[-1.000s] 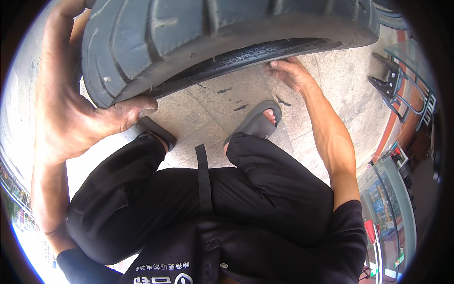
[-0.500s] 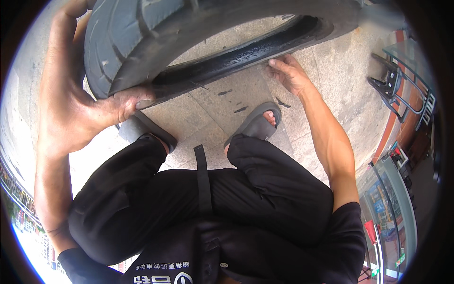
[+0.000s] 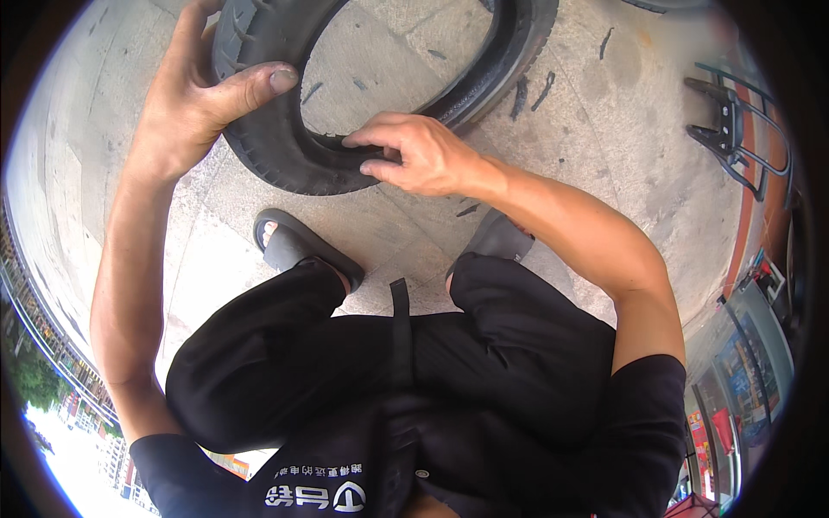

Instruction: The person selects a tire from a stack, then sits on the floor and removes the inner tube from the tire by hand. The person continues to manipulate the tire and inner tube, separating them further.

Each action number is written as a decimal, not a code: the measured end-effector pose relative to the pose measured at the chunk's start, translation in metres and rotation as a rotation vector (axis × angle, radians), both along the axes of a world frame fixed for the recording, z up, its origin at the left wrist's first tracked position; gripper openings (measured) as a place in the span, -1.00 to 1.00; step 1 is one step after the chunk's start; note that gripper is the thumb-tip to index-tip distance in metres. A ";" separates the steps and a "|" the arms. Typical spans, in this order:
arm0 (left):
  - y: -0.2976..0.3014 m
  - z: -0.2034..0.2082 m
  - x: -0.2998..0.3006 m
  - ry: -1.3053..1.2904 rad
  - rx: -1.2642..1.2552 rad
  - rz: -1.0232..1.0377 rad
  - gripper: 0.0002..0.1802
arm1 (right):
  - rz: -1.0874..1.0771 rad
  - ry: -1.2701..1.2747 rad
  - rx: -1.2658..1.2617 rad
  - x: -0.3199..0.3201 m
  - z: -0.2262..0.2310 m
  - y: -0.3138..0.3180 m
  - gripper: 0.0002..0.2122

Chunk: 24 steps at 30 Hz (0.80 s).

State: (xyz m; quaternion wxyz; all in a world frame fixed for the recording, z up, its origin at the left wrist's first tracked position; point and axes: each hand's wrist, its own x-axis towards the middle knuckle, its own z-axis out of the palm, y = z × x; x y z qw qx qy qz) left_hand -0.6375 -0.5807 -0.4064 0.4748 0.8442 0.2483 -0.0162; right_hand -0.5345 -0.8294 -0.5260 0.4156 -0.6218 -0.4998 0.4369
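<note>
Holding 1 black tyre [image 3: 281, 134]: left hand [image 3: 188, 108]; touching it: right hand [image 3: 423, 155].

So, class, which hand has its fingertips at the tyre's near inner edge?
The right hand, on the side of the tyre nearest the sandals; the left hand instead is at the tyre's outer left side.

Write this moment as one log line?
left hand: holding black treaded rubber tire by outer side | right hand: at its inner edge | also visible: grey open-toed sandals
</note>
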 end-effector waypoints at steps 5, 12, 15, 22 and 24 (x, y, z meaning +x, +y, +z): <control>-0.001 -0.007 -0.003 -0.033 -0.002 0.045 0.20 | 0.002 -0.050 -0.011 -0.004 -0.005 0.009 -0.71; -0.019 0.007 -0.002 -0.079 -0.016 0.023 0.21 | 0.170 -0.129 -0.216 0.017 -0.021 -0.005 -0.79; -0.021 0.008 -0.003 -0.078 -0.025 -0.012 0.21 | 0.063 -0.082 -0.263 0.027 -0.023 0.002 -0.80; -0.033 0.013 -0.002 -0.149 -0.042 -0.078 0.17 | -0.041 -0.190 0.076 0.010 -0.027 0.017 -0.76; -0.036 0.016 0.000 -0.163 -0.060 -0.104 0.17 | 0.019 -0.170 0.061 0.004 -0.031 0.023 -0.77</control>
